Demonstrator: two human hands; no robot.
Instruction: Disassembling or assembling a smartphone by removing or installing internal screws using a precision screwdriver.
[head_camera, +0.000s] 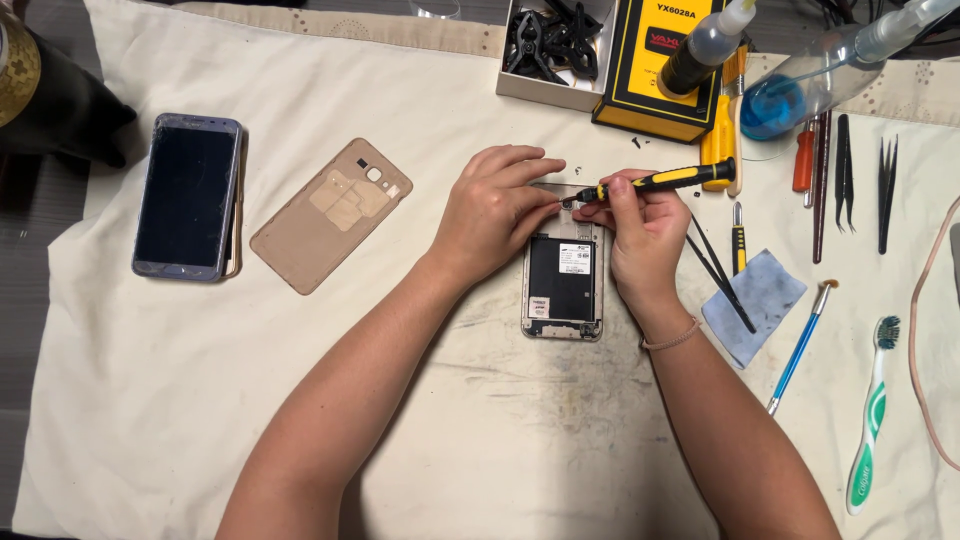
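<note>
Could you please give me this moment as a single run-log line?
left hand: steadies opened phone | right hand: holds screwdriver, tip at phone's top edge | back cover: lying apart on cloth

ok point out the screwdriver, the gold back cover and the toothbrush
screwdriver (668, 180), head view, on its yellow and black handle
gold back cover (330, 215), head view, on its flat middle
toothbrush (868, 430), head view, on its green and white handle

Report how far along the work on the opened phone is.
Done: the gold back cover lies off to the left. In hand: the left hand steadies the opened phone while the right hand works a yellow-and-black screwdriver at its top edge. Left: the black battery remains seated in the frame.
</note>
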